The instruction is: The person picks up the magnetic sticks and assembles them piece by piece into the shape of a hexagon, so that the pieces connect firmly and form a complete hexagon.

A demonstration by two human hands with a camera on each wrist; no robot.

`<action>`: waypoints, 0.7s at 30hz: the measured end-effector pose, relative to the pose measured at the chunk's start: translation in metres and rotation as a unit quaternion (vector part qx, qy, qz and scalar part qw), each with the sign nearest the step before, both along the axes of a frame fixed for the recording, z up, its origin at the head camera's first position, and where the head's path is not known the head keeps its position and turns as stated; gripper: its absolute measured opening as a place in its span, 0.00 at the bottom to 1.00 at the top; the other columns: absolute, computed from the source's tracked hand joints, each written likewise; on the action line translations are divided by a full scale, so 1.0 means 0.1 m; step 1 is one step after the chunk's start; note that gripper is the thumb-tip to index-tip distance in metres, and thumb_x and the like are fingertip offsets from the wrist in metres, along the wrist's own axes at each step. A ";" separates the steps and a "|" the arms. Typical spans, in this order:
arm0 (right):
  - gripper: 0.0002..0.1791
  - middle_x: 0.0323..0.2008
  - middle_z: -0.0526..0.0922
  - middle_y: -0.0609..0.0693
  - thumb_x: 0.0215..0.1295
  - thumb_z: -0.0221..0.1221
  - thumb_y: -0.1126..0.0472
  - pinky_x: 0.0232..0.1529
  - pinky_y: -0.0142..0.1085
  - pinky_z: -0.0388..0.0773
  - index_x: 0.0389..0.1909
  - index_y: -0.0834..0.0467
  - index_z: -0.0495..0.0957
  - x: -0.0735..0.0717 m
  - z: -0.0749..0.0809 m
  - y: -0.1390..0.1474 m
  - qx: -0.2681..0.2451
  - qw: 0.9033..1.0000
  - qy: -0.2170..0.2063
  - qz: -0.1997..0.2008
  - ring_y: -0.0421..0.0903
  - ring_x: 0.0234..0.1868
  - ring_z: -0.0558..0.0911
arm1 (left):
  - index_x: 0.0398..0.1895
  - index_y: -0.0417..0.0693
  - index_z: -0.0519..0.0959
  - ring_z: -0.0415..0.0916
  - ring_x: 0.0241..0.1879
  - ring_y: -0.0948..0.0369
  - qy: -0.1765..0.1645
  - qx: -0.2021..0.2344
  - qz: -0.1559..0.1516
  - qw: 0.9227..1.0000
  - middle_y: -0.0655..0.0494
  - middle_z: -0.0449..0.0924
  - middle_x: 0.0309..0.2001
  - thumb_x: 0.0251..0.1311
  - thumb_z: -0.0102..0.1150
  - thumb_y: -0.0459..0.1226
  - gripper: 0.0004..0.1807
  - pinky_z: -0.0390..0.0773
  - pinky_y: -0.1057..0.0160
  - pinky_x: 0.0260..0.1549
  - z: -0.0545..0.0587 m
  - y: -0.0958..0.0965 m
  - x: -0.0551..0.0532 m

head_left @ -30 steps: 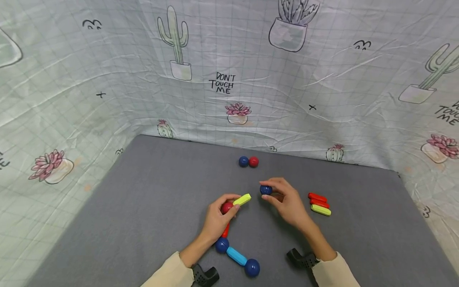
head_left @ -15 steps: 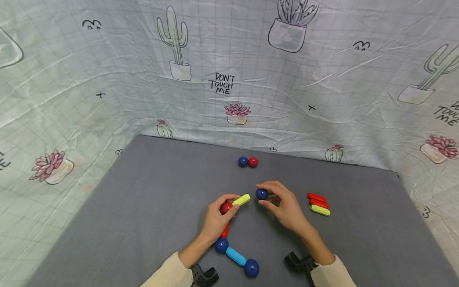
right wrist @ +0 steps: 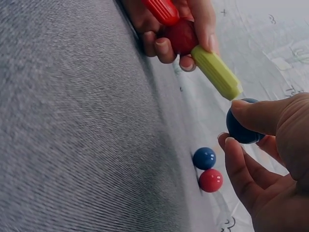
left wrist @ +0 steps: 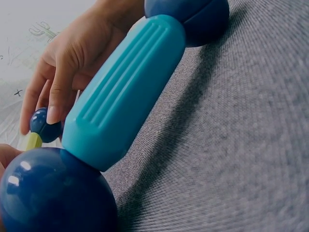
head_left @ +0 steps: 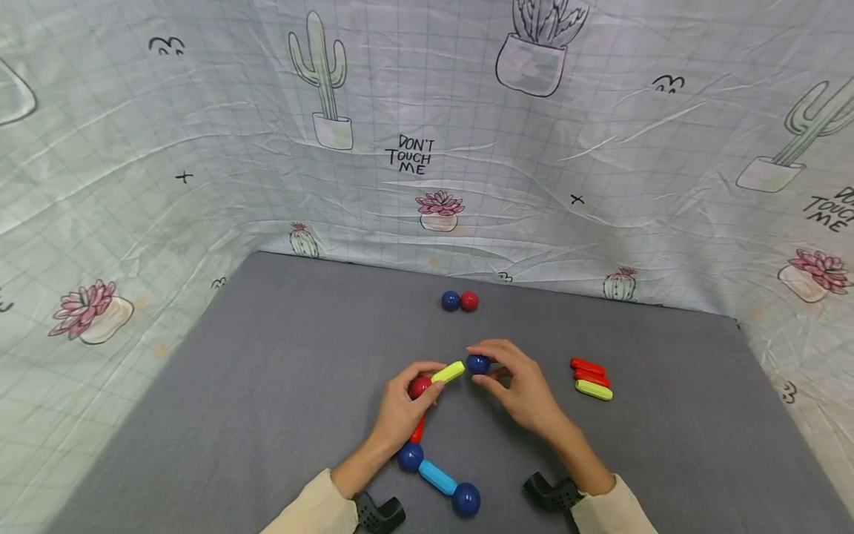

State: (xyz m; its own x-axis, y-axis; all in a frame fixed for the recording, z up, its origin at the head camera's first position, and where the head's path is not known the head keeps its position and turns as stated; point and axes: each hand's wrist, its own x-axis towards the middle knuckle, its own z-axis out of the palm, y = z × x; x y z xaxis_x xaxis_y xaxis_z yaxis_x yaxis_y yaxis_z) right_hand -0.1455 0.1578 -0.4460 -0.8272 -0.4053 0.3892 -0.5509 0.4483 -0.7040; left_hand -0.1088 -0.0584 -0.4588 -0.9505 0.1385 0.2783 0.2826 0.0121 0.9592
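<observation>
My left hand (head_left: pixel 402 403) grips a red ball (right wrist: pixel 182 36) from which a yellow-green rod (head_left: pixel 448 372) points right. A red rod (head_left: pixel 417 430) runs from that ball to a blue ball (head_left: pixel 410 457), and a light blue rod (head_left: pixel 437 478) links this to another blue ball (head_left: pixel 466 500) near the front. My right hand (head_left: pixel 523 389) pinches a loose blue ball (head_left: pixel 477 364) between thumb and fingers. In the right wrist view that ball sits right at the free end of the yellow-green rod.
A blue ball (head_left: pixel 450 300) and a red ball (head_left: pixel 469 300) lie side by side toward the back of the grey surface (head_left: pixel 320 341). On the right lie two red rods (head_left: pixel 588 366) and a yellow-green rod (head_left: pixel 594 390). A cactus-print cloth (head_left: pixel 373 185) rises behind.
My right hand has moved left and slightly nearer with the blue ball, up to the yellow-green rod's end. My left hand has stayed almost still.
</observation>
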 end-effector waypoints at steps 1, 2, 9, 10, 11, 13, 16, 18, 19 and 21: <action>0.24 0.52 0.76 0.47 0.55 0.67 0.68 0.37 0.35 0.79 0.55 0.56 0.78 0.00 -0.01 0.00 -0.001 1.000 0.002 0.002 0.44 0.46 0.77 | 0.47 0.32 0.78 0.73 0.25 0.39 0.000 0.000 0.000 1.000 0.42 0.79 0.35 0.61 0.59 0.27 0.12 0.76 0.67 0.26 0.00 0.00 0.00; 0.24 0.52 0.76 0.46 0.55 0.67 0.68 0.37 0.35 0.79 0.54 0.56 0.78 0.00 -0.02 -0.01 -0.002 1.000 0.004 0.003 0.44 0.46 0.77 | 0.47 0.32 0.78 0.73 0.25 0.39 0.001 0.001 -0.001 1.000 0.42 0.79 0.34 0.61 0.59 0.27 0.12 0.76 0.67 0.26 0.00 0.00 0.00; 0.25 0.53 0.76 0.45 0.55 0.67 0.69 0.37 0.35 0.79 0.55 0.53 0.77 0.01 -0.01 -0.03 -0.007 1.000 0.009 0.005 0.43 0.47 0.77 | 0.47 0.32 0.78 0.73 0.24 0.40 0.008 -0.001 -0.001 1.000 0.42 0.79 0.34 0.61 0.59 0.27 0.12 0.76 0.67 0.26 0.00 0.01 -0.01; 0.25 0.53 0.76 0.45 0.55 0.68 0.69 0.37 0.35 0.79 0.55 0.53 0.77 0.02 0.00 -0.03 -0.008 1.000 0.010 0.005 0.43 0.47 0.77 | 0.47 0.32 0.78 0.73 0.24 0.40 0.009 -0.003 -0.001 1.000 0.42 0.79 0.34 0.61 0.59 0.27 0.12 0.76 0.67 0.26 0.00 0.01 -0.01; 0.26 0.53 0.76 0.45 0.54 0.68 0.69 0.37 0.35 0.79 0.55 0.53 0.77 0.02 0.00 -0.03 -0.008 1.000 0.011 0.006 0.43 0.47 0.77 | 0.47 0.32 0.78 0.73 0.25 0.40 0.009 -0.004 -0.002 1.000 0.42 0.79 0.34 0.61 0.59 0.27 0.12 0.76 0.68 0.26 0.01 0.01 -0.01; 0.26 0.53 0.76 0.46 0.54 0.68 0.69 0.37 0.36 0.80 0.55 0.53 0.77 0.01 0.00 -0.03 -0.008 1.000 0.012 0.009 0.44 0.48 0.77 | 0.47 0.32 0.78 0.74 0.25 0.40 0.009 -0.006 -0.004 1.000 0.41 0.79 0.33 0.61 0.59 0.28 0.11 0.76 0.68 0.26 0.01 0.01 0.00; 0.26 0.54 0.76 0.46 0.54 0.68 0.70 0.37 0.37 0.80 0.55 0.54 0.77 0.02 0.01 -0.02 -0.009 1.000 0.012 0.012 0.44 0.48 0.78 | 0.47 0.32 0.78 0.74 0.25 0.40 0.010 -0.011 -0.006 1.000 0.39 0.79 0.33 0.62 0.59 0.28 0.11 0.76 0.68 0.26 0.02 0.00 0.00; 0.26 0.54 0.76 0.46 0.54 0.68 0.71 0.37 0.37 0.80 0.55 0.54 0.78 0.02 0.01 -0.02 -0.010 1.000 0.010 0.014 0.44 0.49 0.78 | 0.47 0.32 0.78 0.74 0.25 0.40 0.010 -0.013 -0.007 1.000 0.38 0.79 0.33 0.62 0.59 0.28 0.12 0.76 0.68 0.26 0.02 0.00 0.00; 0.26 0.54 0.77 0.45 0.54 0.68 0.71 0.37 0.37 0.80 0.55 0.53 0.78 0.02 0.01 -0.02 -0.011 1.000 0.009 0.014 0.44 0.49 0.78 | 0.47 0.32 0.78 0.74 0.25 0.41 0.011 -0.014 -0.009 1.000 0.38 0.79 0.33 0.62 0.59 0.28 0.12 0.76 0.67 0.26 0.02 0.00 0.00; 0.27 0.54 0.77 0.45 0.53 0.67 0.72 0.37 0.37 0.80 0.55 0.52 0.78 0.02 0.01 -0.02 -0.013 1.000 0.006 0.016 0.44 0.49 0.77 | 0.47 0.32 0.78 0.74 0.25 0.41 0.011 -0.014 -0.013 1.000 0.38 0.79 0.33 0.62 0.59 0.28 0.12 0.76 0.67 0.25 0.02 0.00 0.00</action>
